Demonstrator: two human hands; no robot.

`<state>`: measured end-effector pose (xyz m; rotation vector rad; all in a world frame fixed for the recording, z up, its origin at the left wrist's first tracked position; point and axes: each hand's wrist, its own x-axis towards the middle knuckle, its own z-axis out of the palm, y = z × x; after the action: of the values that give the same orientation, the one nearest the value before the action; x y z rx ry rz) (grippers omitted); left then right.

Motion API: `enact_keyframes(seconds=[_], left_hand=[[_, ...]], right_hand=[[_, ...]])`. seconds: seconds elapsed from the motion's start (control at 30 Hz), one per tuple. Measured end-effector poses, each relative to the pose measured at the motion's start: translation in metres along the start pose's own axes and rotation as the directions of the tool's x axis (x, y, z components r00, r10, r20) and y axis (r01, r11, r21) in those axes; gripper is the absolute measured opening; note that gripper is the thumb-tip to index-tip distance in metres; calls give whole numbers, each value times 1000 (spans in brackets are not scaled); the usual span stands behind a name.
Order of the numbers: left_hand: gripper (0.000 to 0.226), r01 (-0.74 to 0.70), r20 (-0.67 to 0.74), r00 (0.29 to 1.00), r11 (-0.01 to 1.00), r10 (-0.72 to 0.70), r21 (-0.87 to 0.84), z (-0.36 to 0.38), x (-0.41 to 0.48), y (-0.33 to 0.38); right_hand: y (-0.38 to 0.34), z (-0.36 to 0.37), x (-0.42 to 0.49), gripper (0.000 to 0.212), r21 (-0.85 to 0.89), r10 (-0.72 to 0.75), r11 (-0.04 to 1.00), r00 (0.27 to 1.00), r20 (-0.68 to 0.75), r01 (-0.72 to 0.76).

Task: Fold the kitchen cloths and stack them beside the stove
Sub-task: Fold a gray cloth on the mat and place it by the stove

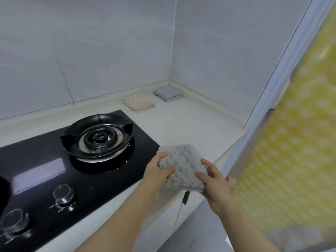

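At the front edge of the surface (181,120), about four o'clock from the burner (98,137), a grey fluffy cloth (183,160) sits off the right corner of the stove (36,151); left hand (160,167) grips its nine o'clock edge, fingers curled over; right hand (215,180) pinches its four o'clock edge, thumb above, fingers below; hands close together, cloth bunched into a compact pad; whether it rests on the surface or is lifted clear, cannot tell.

Toward the wall corner, one o'clock from the burner, two cloths lie folded; a beige cloth (139,103) and a blue-grey cloth (168,93), near each other but apart, not stacked.

Step in hand, by my reading: folding the third cloth, near its last fold; stacking not yet done. The next move likely calls for flattening the pad, squaring its edges, then carrying it toward twelve o'clock and setting the cloths one on another; the thick pile may spring open, so a press of the palm would help.

Writing: none legible; knob (63,195) markings are lines only; small print on the burner ring too blurred to read.
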<state>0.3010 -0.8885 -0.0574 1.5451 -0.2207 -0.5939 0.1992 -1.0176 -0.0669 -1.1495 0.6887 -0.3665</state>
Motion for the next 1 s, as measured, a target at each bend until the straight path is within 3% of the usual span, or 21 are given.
enact_keyframes(seconds=[0.2,0.43,0.6,0.73,0.87,1.0], left_hand=[[34,23,-80,997,996,-16,85,36,96,3],[36,126,-289,950,992,-118,7,84,194,-9],[35,134,-346,922,982,-173,-133,107,245,-9],[48,99,-317,923,931,-218,-351,124,283,3],[53,97,-334,917,934,-218,-343,135,328,21],[53,112,-366,907,956,-210,-271,140,369,32]], right_hand=[[-23,-20,107,33,-59,2,998,998,55,1],[-52,-51,239,37,-256,45,967,988,146,-7],[-78,-56,314,24,-233,55,972,984,172,-13],[-90,-61,356,33,-255,-20,965,987,159,61],[-108,-59,397,54,-271,-47,956,972,230,110],[-111,-56,431,61,-251,-41,963,972,231,100]])
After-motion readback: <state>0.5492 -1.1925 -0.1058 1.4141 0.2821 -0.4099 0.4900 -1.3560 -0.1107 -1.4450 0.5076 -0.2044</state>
